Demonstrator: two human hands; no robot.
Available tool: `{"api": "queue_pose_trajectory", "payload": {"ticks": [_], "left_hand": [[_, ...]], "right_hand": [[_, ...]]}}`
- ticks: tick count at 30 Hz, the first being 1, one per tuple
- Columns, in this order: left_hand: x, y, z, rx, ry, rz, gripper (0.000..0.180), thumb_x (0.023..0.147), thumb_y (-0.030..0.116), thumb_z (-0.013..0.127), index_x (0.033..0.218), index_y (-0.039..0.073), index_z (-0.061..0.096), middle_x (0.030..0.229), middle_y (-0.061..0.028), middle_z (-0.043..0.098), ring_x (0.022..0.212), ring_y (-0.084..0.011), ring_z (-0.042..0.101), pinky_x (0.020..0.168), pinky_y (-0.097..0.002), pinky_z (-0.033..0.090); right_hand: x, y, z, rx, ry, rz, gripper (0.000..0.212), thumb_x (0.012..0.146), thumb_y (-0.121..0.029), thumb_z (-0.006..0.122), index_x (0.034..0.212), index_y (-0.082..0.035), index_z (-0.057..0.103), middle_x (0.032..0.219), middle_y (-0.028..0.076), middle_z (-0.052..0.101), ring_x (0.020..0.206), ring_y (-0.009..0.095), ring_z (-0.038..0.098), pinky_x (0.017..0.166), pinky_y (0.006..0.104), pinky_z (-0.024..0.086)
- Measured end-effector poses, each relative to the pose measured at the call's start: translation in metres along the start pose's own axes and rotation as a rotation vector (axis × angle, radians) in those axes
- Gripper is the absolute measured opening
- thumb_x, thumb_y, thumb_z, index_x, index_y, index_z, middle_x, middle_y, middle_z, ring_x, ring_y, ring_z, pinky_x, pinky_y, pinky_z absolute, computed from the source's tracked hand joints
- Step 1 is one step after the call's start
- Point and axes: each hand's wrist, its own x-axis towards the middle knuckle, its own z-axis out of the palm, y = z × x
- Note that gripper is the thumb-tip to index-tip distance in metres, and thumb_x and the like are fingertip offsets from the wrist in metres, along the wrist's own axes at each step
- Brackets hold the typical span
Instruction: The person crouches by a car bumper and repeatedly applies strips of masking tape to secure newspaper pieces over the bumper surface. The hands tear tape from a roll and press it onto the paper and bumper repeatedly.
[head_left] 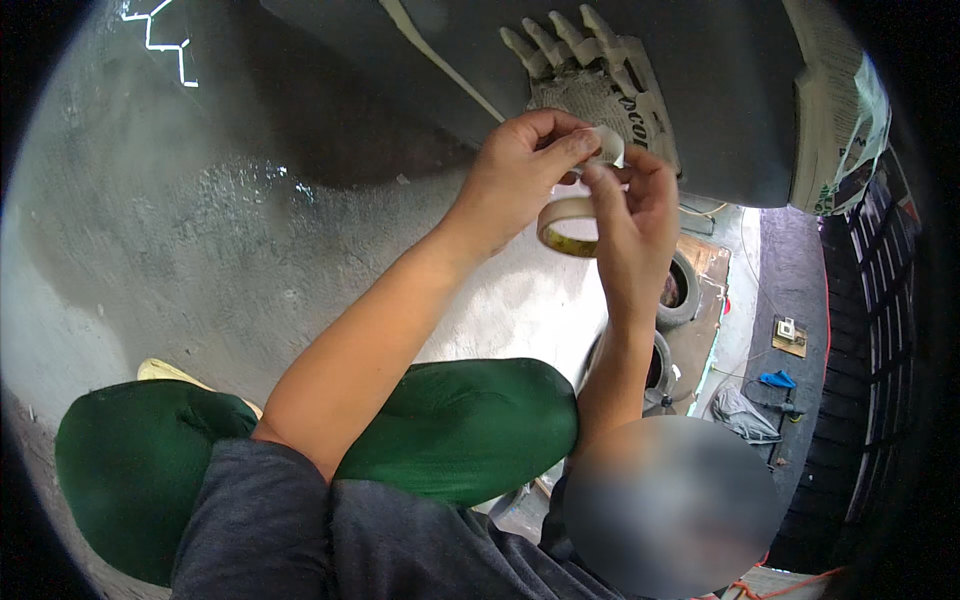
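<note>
- Far left: grey floor (230,240), with bright reflections, spreads widely between the left forearm and the picture's rim.
- Lower left to centre: dark green trouser legs (460,430) lie below the forearms; a gap separates them from both hands.
- Upper centre: a narrow pale line (440,63) runs down the dark surface toward the left hand.
- Left hand (525,165): thumb and fingers closed in a pinch on a short tape strip (612,143).
- Tape roll (565,212): just below the pinch, its right edge hidden behind the right thumb.
- Right hand (637,215): fingers bent inward, nearly closed, at the roll and strip; exact grip cannot be told.
- Behind the fingers: newspaper (578,97) with pale tape along its borders, on a dark panel (735,90).
- Right: tyres (682,290) lie below the panel's lower edge; further newspaper (822,125) covers the panel's right edge.
</note>
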Motion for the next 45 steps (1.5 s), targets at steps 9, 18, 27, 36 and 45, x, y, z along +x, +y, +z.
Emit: {"api": "queue_pose_trajectory", "payload": {"ticks": [9,18,27,36,45], "left_hand": [[0.009,-0.013,-0.019,0.431,0.350,0.630,0.014,0.096,0.012,0.064,0.105,0.001,0.067,0.091,-0.0112,0.069,0.080,-0.0220,0.067,0.073,-0.0336,0.054],[0.007,0.003,0.004,0.260,0.301,0.511,0.025,0.098,0.021,0.057,0.107,0.000,0.069,0.092,-0.0165,0.073,0.084,-0.0238,0.071,0.076,-0.0350,0.054],[0.014,-0.013,-0.007,0.431,0.259,0.569,0.029,0.103,0.020,0.054,0.120,0.001,0.067,0.103,-0.0129,0.073,0.092,-0.0197,0.072,0.082,-0.0331,0.057],[0.022,-0.009,-0.003,0.296,0.209,0.515,0.034,0.101,0.025,0.050,0.115,0.000,0.069,0.108,-0.0213,0.071,0.102,-0.0357,0.068,0.093,-0.0435,0.053],[0.023,-0.009,-0.004,0.156,0.152,0.407,0.030,0.099,0.022,0.055,0.116,0.000,0.067,0.105,-0.0197,0.074,0.098,-0.0308,0.074,0.089,-0.0378,0.058]], "right_hand": [[0.016,-0.030,-0.001,-0.438,-0.040,-0.324,0.015,0.096,-0.008,0.068,0.110,-0.004,0.062,0.106,0.011,0.075,0.068,0.019,0.067,0.066,0.0333,0.054],[0.023,-0.016,0.014,-0.598,-0.070,-0.383,0.014,0.093,-0.010,0.068,0.105,-0.007,0.061,0.095,0.016,0.072,0.072,0.032,0.071,0.067,0.0428,0.055],[0.028,-0.026,0.025,-0.770,-0.071,-0.316,0.039,0.094,-0.011,0.063,0.132,-0.004,0.057,0.111,0.021,0.073,0.089,0.043,0.072,0.076,0.0495,0.057],[0.027,-0.020,0.028,-0.762,-0.053,-0.418,0.044,0.095,-0.010,0.061,0.138,-0.003,0.055,0.107,0.022,0.072,0.095,0.044,0.071,0.078,0.0495,0.056],[0.027,-0.023,0.028,-0.729,-0.051,-0.317,0.038,0.095,-0.011,0.061,0.132,-0.004,0.058,0.105,0.023,0.072,0.092,0.043,0.072,0.076,0.0501,0.056]]}}
